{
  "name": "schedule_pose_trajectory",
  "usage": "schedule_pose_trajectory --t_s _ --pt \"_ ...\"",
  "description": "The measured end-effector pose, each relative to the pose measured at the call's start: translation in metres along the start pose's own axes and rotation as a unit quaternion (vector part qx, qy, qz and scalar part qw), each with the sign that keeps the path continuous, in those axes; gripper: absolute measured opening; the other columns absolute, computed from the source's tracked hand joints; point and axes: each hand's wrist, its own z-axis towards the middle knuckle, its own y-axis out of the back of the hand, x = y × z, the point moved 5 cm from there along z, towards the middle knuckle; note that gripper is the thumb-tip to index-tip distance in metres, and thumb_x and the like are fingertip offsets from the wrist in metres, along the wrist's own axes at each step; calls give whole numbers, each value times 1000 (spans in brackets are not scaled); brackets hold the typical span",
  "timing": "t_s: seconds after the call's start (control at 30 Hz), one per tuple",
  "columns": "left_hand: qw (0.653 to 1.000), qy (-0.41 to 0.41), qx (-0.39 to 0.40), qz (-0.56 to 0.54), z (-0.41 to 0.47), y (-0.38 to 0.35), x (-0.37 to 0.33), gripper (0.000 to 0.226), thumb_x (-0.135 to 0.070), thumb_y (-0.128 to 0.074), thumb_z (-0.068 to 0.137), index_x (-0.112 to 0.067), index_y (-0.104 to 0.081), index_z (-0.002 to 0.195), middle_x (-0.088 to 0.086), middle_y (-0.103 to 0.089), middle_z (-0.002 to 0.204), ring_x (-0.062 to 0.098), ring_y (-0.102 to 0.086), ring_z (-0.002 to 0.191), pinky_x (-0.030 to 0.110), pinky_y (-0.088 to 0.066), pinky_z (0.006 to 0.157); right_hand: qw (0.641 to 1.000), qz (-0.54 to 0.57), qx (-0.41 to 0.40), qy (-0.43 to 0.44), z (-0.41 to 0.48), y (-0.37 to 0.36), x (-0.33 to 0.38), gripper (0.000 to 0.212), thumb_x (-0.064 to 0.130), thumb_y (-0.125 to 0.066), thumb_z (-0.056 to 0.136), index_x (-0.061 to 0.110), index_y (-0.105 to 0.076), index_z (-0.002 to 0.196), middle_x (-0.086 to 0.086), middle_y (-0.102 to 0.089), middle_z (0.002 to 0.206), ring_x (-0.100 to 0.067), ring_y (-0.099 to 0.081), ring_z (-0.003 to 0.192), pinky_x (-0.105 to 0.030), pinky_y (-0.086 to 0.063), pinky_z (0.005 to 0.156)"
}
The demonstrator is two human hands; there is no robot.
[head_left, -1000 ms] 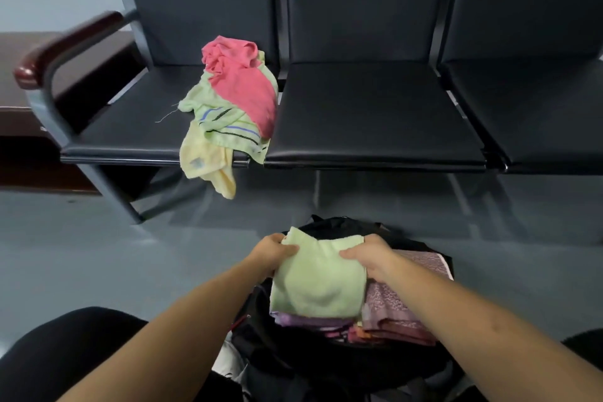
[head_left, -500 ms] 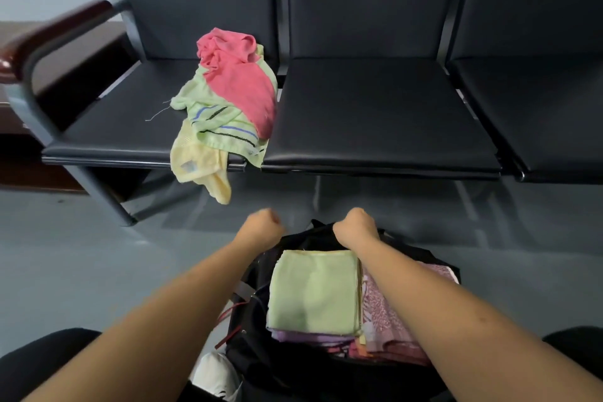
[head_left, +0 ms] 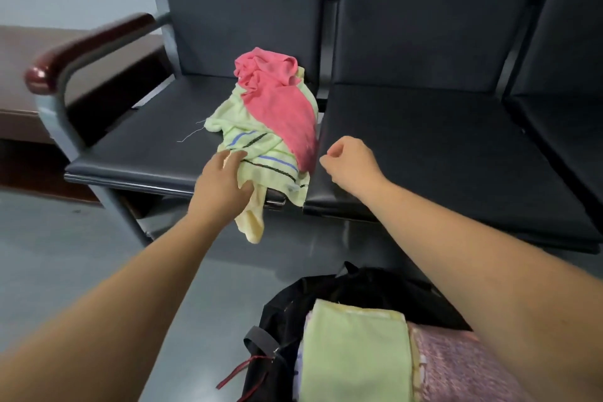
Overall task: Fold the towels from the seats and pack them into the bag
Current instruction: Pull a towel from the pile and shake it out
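Black bag (head_left: 342, 297) holds folded green towel (head_left: 355, 356), pink patterned towel (head_left: 456, 365). Striped towel (head_left: 261, 147) under flat left hand (head_left: 222, 188); right hand (head_left: 350, 163) curled, empty.

Unfolded towels (head_left: 261, 153) heaped on the seat (head_left: 146, 147)
Pink towel (head_left: 280, 104) over striped towel (head_left: 257, 143); folded green towel (head_left: 355, 356) in black bag (head_left: 368, 287)

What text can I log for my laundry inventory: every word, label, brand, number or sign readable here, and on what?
No text here can be read.
Small pale tag at a corner of the striped light-green towel: too blurred to read.
Black fabric bag and folded plain light-green towel: no print shows.
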Motion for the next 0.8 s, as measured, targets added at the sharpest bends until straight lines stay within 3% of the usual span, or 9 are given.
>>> schedule_pose_trajectory --t_s 0.1,0.13,0.23,0.3,0.37,0.5,0.57,0.67,0.8 --pt "998 -29 47 10 10 -15 4 62 -36 -58 98 -28 -35 154 7 -19 166 25 -20 151 39 -22 119 999 -26 11 25 35 -21 21 18 9 -63 88 -7 -62 81 -33 -64 87 -35 -59 73 -46 -55 75" --pt "998 -21 60 -4 13 -19 8 61 -38 -57 99 -29 -33 155 6 -17 167 23 -20 152 37 -21 119 999 -42 18 30 46 -30 24 21 11 -65 88 -8 -61 81 -26 -64 84 -35 -61 77 -44 -53 71" --pt "998 -14 51 -18 19 -25 18 55 -40 -56 99 -29 -42 151 5 -25 164 23 -27 149 35 -22 118 997 -70 24 29 76 -56 23 34 21 -67 88 10 -45 64 -5 -48 70 -30 -55 77 -35 -43 60" --pt "999 -9 38 -5 23 -27 24 48 -43 -56 99 -32 -50 145 0 -31 162 21 -30 147 38 -23 119 992 -123 22 14 91 -71 15 32 35 -66 88 12 -52 71 -7 -54 84 -33 -54 95 -38 -46 81" --pt "999 6 32 3 26 -28 28 45 -47 -54 98 -37 -52 142 -6 -34 158 19 -29 146 41 -23 117 983 -179 28 -12 101 -85 5 37 45 -63 89 8 -64 97 -11 -58 110 -35 -48 115 -44 -40 97" --pt "999 22 33 10 31 -28 27 42 -51 -52 97 -43 -51 139 -13 -35 154 16 -27 144 44 -23 114 982 -189 -8 -2 109 -97 -3 28 36 -55 96 10 -64 93 -7 -60 111 -34 -48 114 -44 -35 94" --pt "999 36 38 6 32 -27 28 41 -50 -52 97 -44 -52 138 -14 -35 153 16 -27 143 44 -23 114 987 -155 -37 14 110 -95 -2 23 29 -52 99 11 -63 89 -8 -62 106 -33 -52 108 -44 -38 92" --pt "998 46 52 8 34 -27 28 40 -50 -52 97 -45 -52 137 -14 -35 152 16 -26 144 45 -23 114 997 25 -51 45 104 -78 14 27 25 -51 99 15 -45 75 -5 -50 90 -25 -49 83 -43 -45 78" --pt "996 59 72 4 34 -24 26 40 -49 -53 96 -46 -51 136 -14 -33 155 16 -26 145 45 -21 115 980 163 -48 106 84 -27 64 23 16 -49 100 10 -45 79 -3 -44 76 -13 -39 67 -19 -32 54"
